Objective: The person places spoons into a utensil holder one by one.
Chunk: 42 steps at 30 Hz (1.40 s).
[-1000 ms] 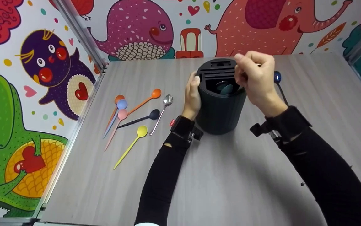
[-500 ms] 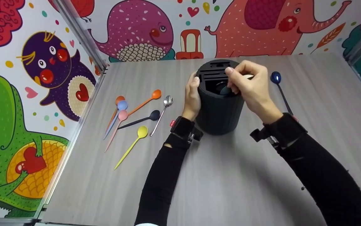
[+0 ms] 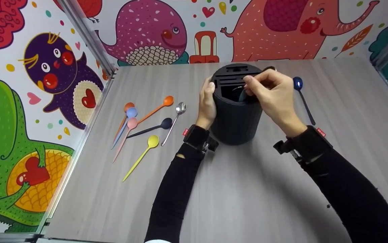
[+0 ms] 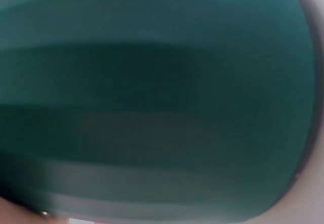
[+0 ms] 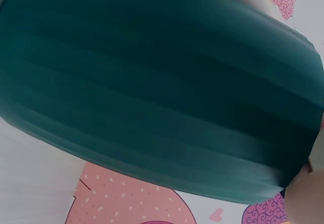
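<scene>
On the grey table (image 3: 248, 202), two hands meet at a dark utensil holder (image 3: 236, 121).
Loose coloured spoons (image 3: 132, 123) lie at left, then a silver spoon (image 3: 181, 108); the left hand (image 3: 206, 106) grips the holder's side, thumb near the rim. In the holder's front compartment, a dark teal spoon (image 3: 242, 96) sits right at the fingertips of the right hand (image 3: 276, 98), curled narrow; whether they pinch it, one cannot tell. Farther right lies a blue spoon (image 3: 298, 83).

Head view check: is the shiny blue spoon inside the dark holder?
No, the shiny blue spoon lies on the table, to the right of the dark holder.
</scene>
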Motion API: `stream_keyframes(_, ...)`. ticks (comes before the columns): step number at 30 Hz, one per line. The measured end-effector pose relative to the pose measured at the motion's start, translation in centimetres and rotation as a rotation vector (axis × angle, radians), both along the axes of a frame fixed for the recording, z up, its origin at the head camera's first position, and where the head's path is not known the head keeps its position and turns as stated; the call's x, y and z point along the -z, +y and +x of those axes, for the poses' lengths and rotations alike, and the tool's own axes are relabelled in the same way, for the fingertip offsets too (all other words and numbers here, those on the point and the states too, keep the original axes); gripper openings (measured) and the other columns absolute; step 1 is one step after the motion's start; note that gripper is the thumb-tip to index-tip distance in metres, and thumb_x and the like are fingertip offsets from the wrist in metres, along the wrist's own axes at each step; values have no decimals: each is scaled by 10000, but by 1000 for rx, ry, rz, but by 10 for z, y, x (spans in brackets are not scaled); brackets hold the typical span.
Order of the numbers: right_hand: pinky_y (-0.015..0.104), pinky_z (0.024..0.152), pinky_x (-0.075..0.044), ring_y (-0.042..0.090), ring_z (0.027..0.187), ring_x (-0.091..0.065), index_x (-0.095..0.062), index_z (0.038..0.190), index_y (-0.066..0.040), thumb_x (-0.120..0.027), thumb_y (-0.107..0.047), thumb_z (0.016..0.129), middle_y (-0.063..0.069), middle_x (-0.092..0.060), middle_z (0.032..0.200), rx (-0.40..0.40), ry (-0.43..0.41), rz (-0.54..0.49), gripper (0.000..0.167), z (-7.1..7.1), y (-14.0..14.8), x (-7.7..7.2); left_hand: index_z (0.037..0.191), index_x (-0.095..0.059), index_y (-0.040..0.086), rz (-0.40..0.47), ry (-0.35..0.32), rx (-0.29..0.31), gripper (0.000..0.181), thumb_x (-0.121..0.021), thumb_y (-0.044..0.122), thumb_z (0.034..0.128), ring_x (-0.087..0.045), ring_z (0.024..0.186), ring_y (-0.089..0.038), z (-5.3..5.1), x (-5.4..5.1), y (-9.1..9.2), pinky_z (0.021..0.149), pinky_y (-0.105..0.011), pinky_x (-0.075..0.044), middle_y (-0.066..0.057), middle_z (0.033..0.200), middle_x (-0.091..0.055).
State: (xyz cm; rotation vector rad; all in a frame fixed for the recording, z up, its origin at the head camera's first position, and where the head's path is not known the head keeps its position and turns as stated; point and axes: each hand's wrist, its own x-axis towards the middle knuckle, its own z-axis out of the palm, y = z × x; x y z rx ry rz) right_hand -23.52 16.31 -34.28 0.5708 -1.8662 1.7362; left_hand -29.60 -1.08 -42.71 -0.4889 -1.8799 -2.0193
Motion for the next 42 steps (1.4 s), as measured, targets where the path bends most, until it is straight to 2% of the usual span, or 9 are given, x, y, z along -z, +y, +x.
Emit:
stream_keyframes(7,200,673,-582,85,682,-704,-722,855,131,-777,1,931,-74,-757,775,30,36,9,160,2,0,-5,1408,-545,-122,4,-4,12,651,-286,315,1000,-580,1282,-339,1,0,0,1119,-290,-437,-287,1385,-612)
stream_keyframes(16,218,625,-571,109,615,-686,-677,800,177,-766,53,906,16,-763,737,1,78,-177,186,0,13,-8,1416,-537,-125,12,-8,23,656,-289,317,1000,-578,1302,-349,0,1,1,1134,-293,-436,-294,1400,-608)
stream_keyframes(23,214,618,-555,118,593,-661,-665,802,172,-756,38,918,32,-755,716,54,97,-200,199,-4,30,-16,1423,-537,-116,11,-20,18,654,-290,319,1001,-576,1303,-337,0,1,1,1134,-292,-432,-286,1408,-607)
stream_keyframes(28,197,587,-529,99,569,-642,-667,774,145,-782,23,900,21,-734,683,95,68,-214,210,-5,42,-21,1410,-548,-110,4,-18,15,644,-290,317,1003,-581,1293,-331,1,1,1,1128,-290,-435,-280,1391,-617)
stream_keyframes(30,188,576,-518,95,567,-639,-673,771,120,-777,19,903,14,-731,683,118,53,-196,196,-7,47,-23,1401,-553,-109,-2,-15,14,640,-289,317,1002,-582,1283,-328,1,1,1,1123,-286,-434,-278,1380,-621)
stream_keyframes(33,181,592,-515,83,589,-640,-689,804,72,-760,1,924,-20,-730,705,179,40,-113,156,-13,57,-26,1395,-556,-109,-2,-14,14,640,-290,317,998,-582,1272,-322,2,2,1,1115,-282,-432,-276,1371,-623)
stream_keyframes(37,182,653,-503,53,669,-634,-714,886,-90,-726,-64,969,-115,-707,769,298,22,42,88,-26,72,-28,1400,-551,-115,13,-16,18,653,-291,320,989,-583,1273,-324,2,2,1,1116,-284,-434,-282,1376,-619)
stream_keyframes(40,192,711,-459,29,752,-600,-702,973,-205,-712,-140,994,-187,-658,841,385,-26,150,69,-37,83,-29,1407,-546,-117,19,-17,19,660,-293,324,986,-580,1281,-331,1,1,1,1121,-285,-432,-285,1384,-613)
stream_keyframes(42,189,757,-437,7,809,-579,-707,1040,-204,-710,-183,1003,-215,-624,887,434,-82,213,43,-43,91,-28,1406,-547,-115,16,-19,17,660,-295,329,987,-580,1281,-330,2,0,1,1119,-283,-430,-283,1384,-613)
